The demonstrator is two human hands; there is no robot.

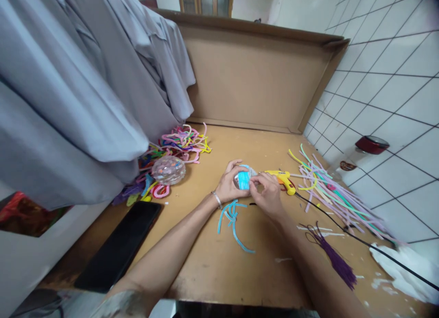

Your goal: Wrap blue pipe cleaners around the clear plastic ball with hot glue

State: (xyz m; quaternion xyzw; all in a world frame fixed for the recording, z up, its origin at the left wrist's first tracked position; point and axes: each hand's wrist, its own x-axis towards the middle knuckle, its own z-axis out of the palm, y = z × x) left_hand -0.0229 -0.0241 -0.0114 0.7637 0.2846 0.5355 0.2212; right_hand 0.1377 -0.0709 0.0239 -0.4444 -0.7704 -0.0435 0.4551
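Observation:
My left hand point(227, 184) curls round a small, clear-looking round ball point(251, 171) that has bright blue pipe cleaner point(243, 180) laid across it in bands. At the ball's right side, the fingertips of my right hand point(266, 190) are pinched together against the blue bands; what lies between them is hidden. Loose blue pipe cleaner pieces point(233, 219) lie on the table just below my hands. Close behind my right hand rests a yellow glue gun point(283, 179), its black cord running to the lower right.
Left of my hands are a clear ball point(168, 170), a heap of coloured pipe cleaners point(183, 142) and a black phone point(120, 245). On the right lie pastel pipe cleaners point(339, 194), a purple tassel point(334, 258) and a red-lidded jar point(356, 158). Cardboard point(247, 76) stands behind; grey cloth point(113, 80) hangs left.

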